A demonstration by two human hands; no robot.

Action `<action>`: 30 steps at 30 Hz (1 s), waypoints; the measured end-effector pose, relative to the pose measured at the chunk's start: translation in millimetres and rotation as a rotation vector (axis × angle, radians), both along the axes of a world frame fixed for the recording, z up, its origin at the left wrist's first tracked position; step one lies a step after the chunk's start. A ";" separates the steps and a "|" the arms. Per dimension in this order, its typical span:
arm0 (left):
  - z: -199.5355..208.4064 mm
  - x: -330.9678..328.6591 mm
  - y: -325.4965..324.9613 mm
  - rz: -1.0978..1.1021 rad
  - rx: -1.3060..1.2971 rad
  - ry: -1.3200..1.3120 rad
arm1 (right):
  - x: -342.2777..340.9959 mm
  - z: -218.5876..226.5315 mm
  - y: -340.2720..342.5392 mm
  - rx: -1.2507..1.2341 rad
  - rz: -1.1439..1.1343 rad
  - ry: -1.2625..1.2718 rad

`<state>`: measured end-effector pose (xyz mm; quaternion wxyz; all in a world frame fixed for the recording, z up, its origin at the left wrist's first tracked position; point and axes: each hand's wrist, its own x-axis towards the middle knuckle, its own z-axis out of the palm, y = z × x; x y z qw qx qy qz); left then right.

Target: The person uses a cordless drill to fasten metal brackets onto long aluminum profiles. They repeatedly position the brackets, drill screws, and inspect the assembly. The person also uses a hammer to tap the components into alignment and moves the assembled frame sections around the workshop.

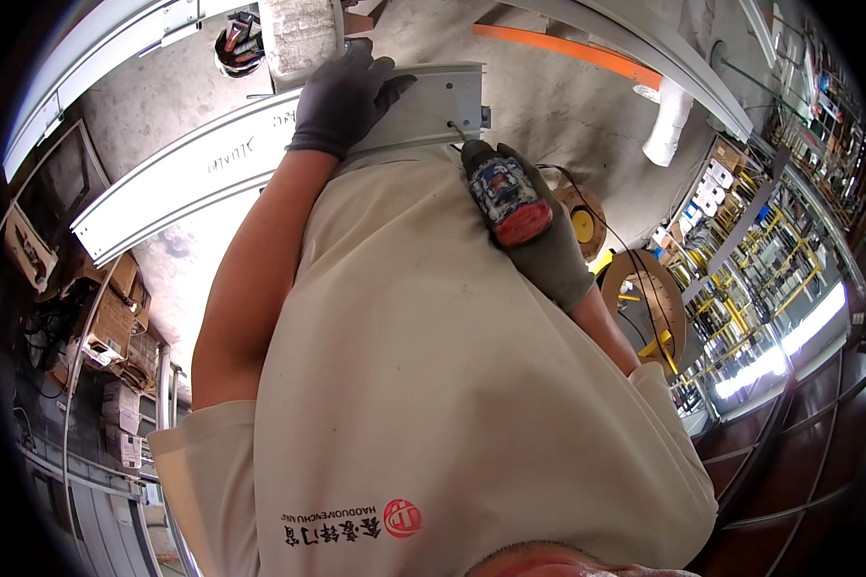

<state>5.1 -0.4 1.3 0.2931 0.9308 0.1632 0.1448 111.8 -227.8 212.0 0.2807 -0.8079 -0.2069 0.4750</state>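
Metal bar (188, 171) spans upper left to upper centre; left hand (344, 101) lies over it, likely steadying, whether clenched I can't tell; right hand (554, 252) grasps drill (503, 190), upper centre, bit angled toward bar's right end

The single view comes from a wide fisheye camera worn on the head, left of its twin, facing steeply down the wearer's front. A loose beige fabric shirt (452, 337) sits closest, filling the middle through six o'clock. Farther off lie a long white metal profile (250, 159) from ten to twelve o'clock, grey concrete floor (568, 106) at one, and yellow metal frames (755, 317), distant and curved, at three.
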 end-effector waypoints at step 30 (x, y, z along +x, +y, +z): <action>2.2 0.5 1.3 0.004 0.000 -0.034 | 1.8 -4.9 0.0 0.005 -0.024 0.077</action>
